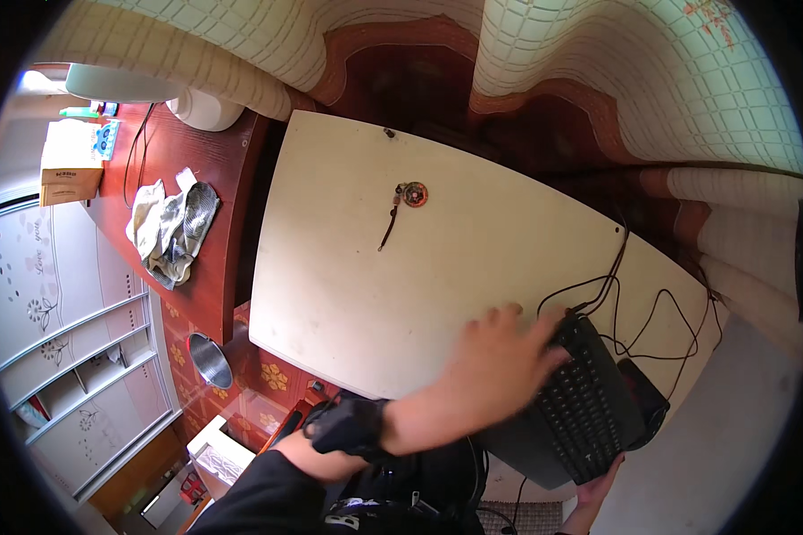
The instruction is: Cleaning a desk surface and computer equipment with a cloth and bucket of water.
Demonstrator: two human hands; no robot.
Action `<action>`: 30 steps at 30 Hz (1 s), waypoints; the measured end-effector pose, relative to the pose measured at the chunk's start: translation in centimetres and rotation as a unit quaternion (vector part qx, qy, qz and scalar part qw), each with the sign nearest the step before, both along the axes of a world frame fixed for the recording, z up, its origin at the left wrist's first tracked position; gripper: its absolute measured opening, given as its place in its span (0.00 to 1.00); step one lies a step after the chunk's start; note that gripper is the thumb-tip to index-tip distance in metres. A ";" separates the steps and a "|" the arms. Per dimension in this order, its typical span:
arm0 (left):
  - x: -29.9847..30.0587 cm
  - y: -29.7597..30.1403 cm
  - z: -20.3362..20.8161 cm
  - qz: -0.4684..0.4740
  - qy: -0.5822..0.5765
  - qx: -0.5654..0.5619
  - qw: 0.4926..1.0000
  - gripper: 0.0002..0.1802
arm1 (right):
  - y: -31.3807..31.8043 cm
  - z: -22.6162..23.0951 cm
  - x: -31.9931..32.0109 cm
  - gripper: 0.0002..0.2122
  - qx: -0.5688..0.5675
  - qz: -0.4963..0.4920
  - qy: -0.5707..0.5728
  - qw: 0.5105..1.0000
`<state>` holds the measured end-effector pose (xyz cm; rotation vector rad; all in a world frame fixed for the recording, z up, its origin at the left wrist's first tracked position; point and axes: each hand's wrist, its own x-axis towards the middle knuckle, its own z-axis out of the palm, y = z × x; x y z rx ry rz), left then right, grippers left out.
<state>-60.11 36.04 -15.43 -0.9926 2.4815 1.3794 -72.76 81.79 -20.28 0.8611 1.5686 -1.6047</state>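
A black keyboard (589,401) with a wide dark palm area sits aslant at the right end of the cream table, partly over its near edge. My right hand (601,483) grips the keyboard's near end, with part of the fingers hidden beneath it. Over the table at the keyboard's left side is my left hand (504,358), blurred, its fingers apart and nothing in them. Its fingertips come close to the keyboard's far end; I cannot tell if they touch. A black band device (352,426) is on my left wrist.
Black cables (656,334) loop beyond the keyboard, and a dark box-like thing (644,397) lies right of it. A round pendant on a cord (415,194) rests on the cream table (330,267). Leftward stand a red-brown desk with crumpled cloth (174,232) and a bin (210,361). Curtains (598,80) hang behind.
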 end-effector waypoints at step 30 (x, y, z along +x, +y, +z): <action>37.4 -38.3 -2.0 0.468 0.040 -0.040 0.882 0.26 | -2.4 0.7 -0.5 0.35 0.142 0.015 0.018 0.990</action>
